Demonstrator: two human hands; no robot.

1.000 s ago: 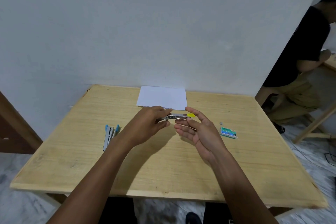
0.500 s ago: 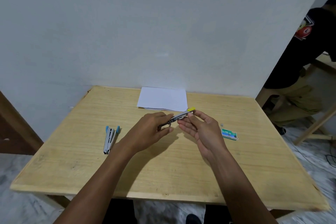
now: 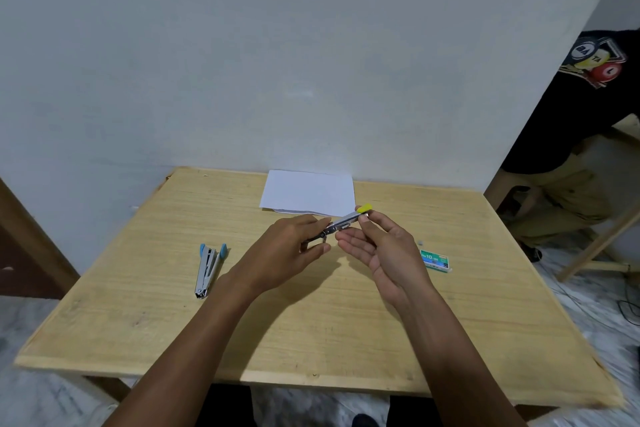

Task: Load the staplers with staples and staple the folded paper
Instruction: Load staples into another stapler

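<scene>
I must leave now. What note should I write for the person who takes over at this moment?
Left hand grips the yellow stapler above the table, at its hinge end. Right hand pinches its yellow end.
Blue stapler lies open on the left; staple box on the right; folded paper at the far edge.
Done: not visible whether any stapler is loaded.
Left: finish loading, then staple the paper.

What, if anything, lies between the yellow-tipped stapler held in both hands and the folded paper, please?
Nothing visible does. The left hand and right hand hold the yellow-tipped stapler just in front of the folded paper; only bare table shows between them.
</scene>
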